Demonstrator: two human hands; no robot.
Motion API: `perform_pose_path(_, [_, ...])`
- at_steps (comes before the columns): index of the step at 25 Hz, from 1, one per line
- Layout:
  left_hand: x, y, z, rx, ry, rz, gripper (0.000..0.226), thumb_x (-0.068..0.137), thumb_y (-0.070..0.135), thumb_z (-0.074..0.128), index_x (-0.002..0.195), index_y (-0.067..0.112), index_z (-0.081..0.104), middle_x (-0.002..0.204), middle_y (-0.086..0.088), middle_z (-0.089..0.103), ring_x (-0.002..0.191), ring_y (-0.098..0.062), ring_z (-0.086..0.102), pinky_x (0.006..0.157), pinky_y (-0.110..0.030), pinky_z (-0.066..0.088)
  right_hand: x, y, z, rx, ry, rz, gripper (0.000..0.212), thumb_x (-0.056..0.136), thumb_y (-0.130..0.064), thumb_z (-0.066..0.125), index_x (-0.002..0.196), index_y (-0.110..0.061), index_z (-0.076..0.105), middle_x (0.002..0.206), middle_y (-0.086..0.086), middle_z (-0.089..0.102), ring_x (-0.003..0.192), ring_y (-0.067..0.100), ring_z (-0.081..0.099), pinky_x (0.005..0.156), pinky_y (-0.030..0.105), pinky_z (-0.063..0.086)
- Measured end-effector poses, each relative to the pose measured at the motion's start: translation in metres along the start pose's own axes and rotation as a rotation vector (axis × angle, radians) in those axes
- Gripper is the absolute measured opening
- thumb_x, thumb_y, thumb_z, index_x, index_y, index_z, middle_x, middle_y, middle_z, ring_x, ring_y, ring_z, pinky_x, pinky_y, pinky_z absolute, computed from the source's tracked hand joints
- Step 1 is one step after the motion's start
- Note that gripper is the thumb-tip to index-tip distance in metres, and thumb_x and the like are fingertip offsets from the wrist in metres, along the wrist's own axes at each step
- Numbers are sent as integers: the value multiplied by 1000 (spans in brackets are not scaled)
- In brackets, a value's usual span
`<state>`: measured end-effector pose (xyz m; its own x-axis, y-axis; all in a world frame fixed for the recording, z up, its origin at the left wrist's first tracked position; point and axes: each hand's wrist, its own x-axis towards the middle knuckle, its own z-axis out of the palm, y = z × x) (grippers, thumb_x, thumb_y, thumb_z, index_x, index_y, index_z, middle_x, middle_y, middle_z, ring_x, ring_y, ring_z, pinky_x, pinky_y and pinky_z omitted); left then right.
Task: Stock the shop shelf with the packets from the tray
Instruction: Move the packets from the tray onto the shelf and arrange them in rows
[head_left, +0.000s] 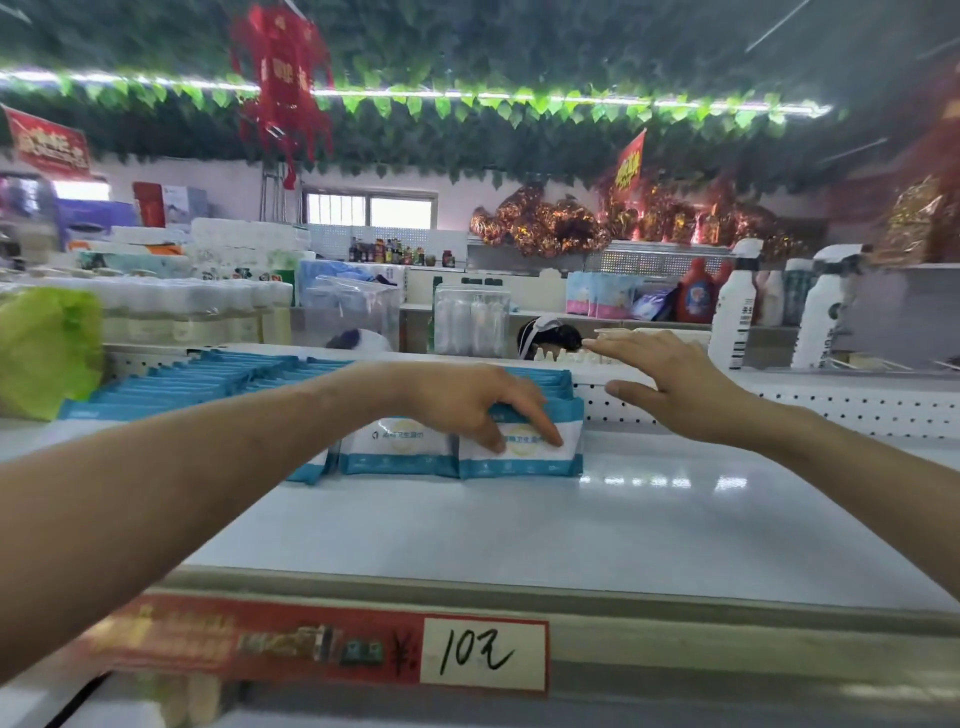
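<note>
Rows of white-and-blue packets (400, 447) stand upright on the white shop shelf (519, 530), toward its back left. My left hand (467, 400) reaches over the rightmost row, its fingers lying on the front face of the front packet (524, 460). My right hand (670, 379) hovers open just right of that row, fingers straight, thumb near the packets' edge, holding nothing. More packets (197, 379) fill the shelf behind to the left. No tray is in view.
A red price strip with a white tag (483, 652) runs along the shelf's front edge. A green bag (47, 348) sits at the left. White bottles (732, 306) stand at the back right behind a perforated divider (831, 405). A person's head (550, 335) shows beyond the shelf.
</note>
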<state>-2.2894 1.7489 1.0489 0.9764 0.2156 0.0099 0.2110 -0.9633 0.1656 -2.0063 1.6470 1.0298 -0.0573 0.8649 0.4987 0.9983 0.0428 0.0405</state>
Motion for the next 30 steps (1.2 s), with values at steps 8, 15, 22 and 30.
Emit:
perform_pose_path(8, [16, -27, 19, 313, 20, 73, 59, 102, 18, 59, 143, 59, 47, 165, 33, 10, 149, -15, 11, 122, -53, 9, -21, 0, -8, 6, 58, 35, 49, 103, -46, 48, 152, -45, 41, 156, -11, 46, 141, 21, 42, 108, 55, 37])
perform_pose_path(15, [-17, -28, -11, 197, 252, -40, 62, 105, 42, 55, 159, 45, 27, 169, 19, 17, 155, -9, 20, 128, -44, 16, -16, -22, -17, 91, 42, 7, 50, 104, -47, 50, 153, -39, 40, 157, -10, 44, 146, 14, 36, 118, 52, 34])
perform_pose_path(22, [-19, -9, 1, 324, 193, -271, 103, 86, 74, 62, 164, 23, 18, 172, 4, 14, 155, -17, 21, 124, -33, 17, 1, -76, -14, -17, -301, -58, 82, 101, -58, 48, 165, -21, 11, 171, -5, 11, 155, 15, 14, 125, 34, 17])
perform_pose_path(30, [28, -40, 23, 496, 140, -275, 116, 80, 80, 62, 163, 12, 17, 171, -6, 19, 156, -21, 23, 127, -37, 18, 24, -66, 35, -51, -425, -75, 106, 96, -59, 60, 164, -12, -8, 172, 2, -10, 158, 15, -11, 127, 30, -1])
